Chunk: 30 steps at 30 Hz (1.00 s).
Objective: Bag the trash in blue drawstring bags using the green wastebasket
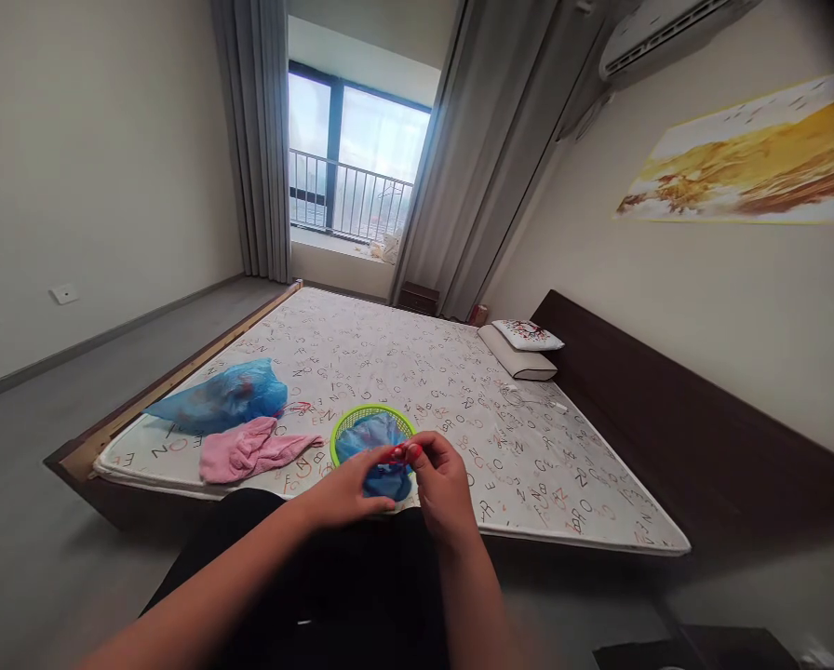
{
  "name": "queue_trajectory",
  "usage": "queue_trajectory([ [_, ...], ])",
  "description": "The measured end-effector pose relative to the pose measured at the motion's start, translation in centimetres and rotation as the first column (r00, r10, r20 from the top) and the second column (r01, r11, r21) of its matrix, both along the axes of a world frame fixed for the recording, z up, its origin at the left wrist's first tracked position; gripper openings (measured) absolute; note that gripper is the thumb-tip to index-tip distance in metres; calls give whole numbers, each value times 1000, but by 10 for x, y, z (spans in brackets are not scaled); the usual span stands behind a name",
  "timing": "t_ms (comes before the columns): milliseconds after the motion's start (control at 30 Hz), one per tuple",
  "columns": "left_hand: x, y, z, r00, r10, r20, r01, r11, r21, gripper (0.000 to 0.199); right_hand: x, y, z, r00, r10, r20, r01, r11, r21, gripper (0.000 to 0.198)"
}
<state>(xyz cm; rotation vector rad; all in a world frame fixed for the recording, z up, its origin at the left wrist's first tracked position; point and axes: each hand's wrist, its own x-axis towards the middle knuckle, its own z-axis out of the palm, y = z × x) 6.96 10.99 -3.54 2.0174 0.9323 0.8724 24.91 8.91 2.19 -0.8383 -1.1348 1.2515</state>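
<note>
My left hand and my right hand meet above my lap, fingertips together. Between them is a small red thing, too small and partly covered for its kind to show. The right thumb and forefinger pinch at it; the left fingers close on its other side while the left thumb points away. Just beyond the hands is a green plastic basket lined with a blue plastic bag, partly hidden by my fingers. To the left lie a crumpled pink cloth and a filled blue plastic bag.
All this rests on a letter-printed mattress in a wooden bed frame. Pillows lie by the dark headboard at right. A pale cable is near them. A nightstand stands beyond, by the curtains.
</note>
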Motion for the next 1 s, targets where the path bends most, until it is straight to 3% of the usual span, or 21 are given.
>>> queue_trajectory([
  [100, 11, 8, -17, 987, -3, -158, 13, 998, 61, 52, -1, 0, 5, 992, -18, -125, 21, 1000, 22, 23],
  [233, 18, 14, -28, 971, 90, -222, -77, 995, 69, 27, 3, 0, 9, 983, -91, -158, 100, 994, 50, 23],
  [333, 15, 10, -16, 979, 105, -177, -80, 987, 139, 35, 8, 0, 8, 979, -120, -165, 130, 990, 48, 24],
  [433, 14, -1, 9, 994, 103, -45, -92, 976, 195, 37, 11, -1, 8, 986, -75, -151, 84, 995, 50, 24],
  [500, 17, -11, 26, 993, 109, 44, -115, 978, 176, 24, 10, -2, 10, 985, -67, -157, 74, 996, 42, 24],
  [600, 21, -22, 44, 986, 124, 115, -133, 988, 78, 28, 8, -3, 16, 961, -161, -225, 164, 986, -3, 26],
  [700, 24, -26, 47, 984, 87, 156, -77, 995, -66, 27, 8, -4, 20, 925, -237, -298, 233, 971, -51, 27],
  [767, 25, -25, 42, 979, 128, 157, -112, 988, -105, 27, 9, -6, 22, 923, -230, -309, 224, 973, -57, 26],
  [867, 25, -22, 35, 973, 209, 103, -208, 978, -16, 43, 9, -8, 22, 932, -213, -293, 205, 977, -56, 23],
  [1000, 26, -20, 37, 979, 201, 24, -202, 976, 75, 27, 5, -12, 23, 940, -181, -289, 175, 983, -47, 22],
])
